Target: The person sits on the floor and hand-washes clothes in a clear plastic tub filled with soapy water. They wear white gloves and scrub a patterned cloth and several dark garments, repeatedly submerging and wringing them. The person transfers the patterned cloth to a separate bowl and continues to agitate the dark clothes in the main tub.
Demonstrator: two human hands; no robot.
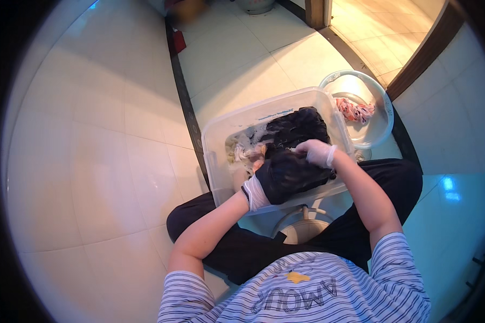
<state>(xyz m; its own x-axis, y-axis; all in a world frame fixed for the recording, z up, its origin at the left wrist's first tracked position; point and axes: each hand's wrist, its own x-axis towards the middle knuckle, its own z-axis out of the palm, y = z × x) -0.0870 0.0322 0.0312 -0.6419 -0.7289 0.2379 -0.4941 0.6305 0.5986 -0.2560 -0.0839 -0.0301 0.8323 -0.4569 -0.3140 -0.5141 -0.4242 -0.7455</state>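
A translucent plastic tub (273, 99) stands in front of me, with a wet black garment (297, 125) bunched in it. My left hand (258, 193), in a thin clear glove, reaches beneath or inside the near part of the black cloth; its fingers are hidden. My right hand (314, 152), gloved likewise, lies on the same cloth with bent fingers; whether it pinches the fabric I cannot tell. Left of the garment, sudsy water holds light and orange-pink cloth (246, 153).
Behind the tub's right side, a round clear basin (390, 117) holds a twisted pink-and-white patterned cloth (355, 111). A wooden door frame (426, 52) rises at upper right. A tiled wall (105, 161) borders the left. A round-framed object (305, 228) stands between my knees.
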